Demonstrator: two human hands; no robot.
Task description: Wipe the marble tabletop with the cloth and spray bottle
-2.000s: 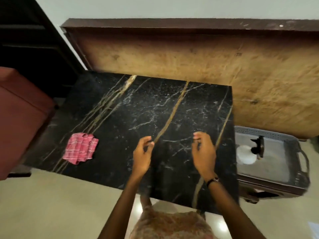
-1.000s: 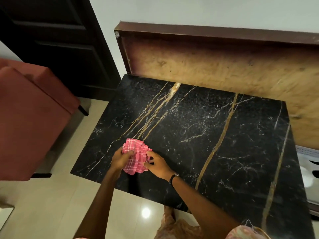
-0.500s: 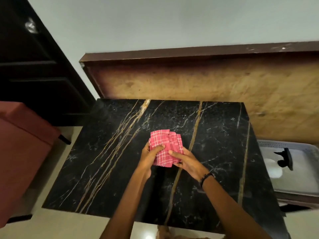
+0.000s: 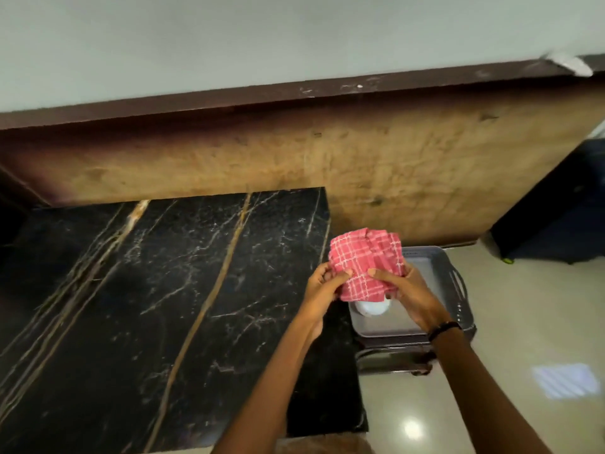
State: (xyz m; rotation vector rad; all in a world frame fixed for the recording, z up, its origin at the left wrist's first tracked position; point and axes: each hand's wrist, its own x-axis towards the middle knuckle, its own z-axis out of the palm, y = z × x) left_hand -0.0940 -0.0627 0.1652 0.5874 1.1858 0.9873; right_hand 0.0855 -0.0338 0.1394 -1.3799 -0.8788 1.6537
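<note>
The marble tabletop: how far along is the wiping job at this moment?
Done: the cloth is picked up, with the left hand and right hand holding it beside the tabletop, above the gray tray. Left: spraying and wiping; the cloth is off the marble.

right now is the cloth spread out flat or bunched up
Bunched up: the cloth sits in layered folds, gripped between both hands, left hand and right hand, off the table.

A pale wall point(image 4: 229, 37) faces me; a worn wooden board point(image 4: 360, 158) leans against it. Glossy beige floor point(image 4: 523, 322) on my right reflects a light.
</note>
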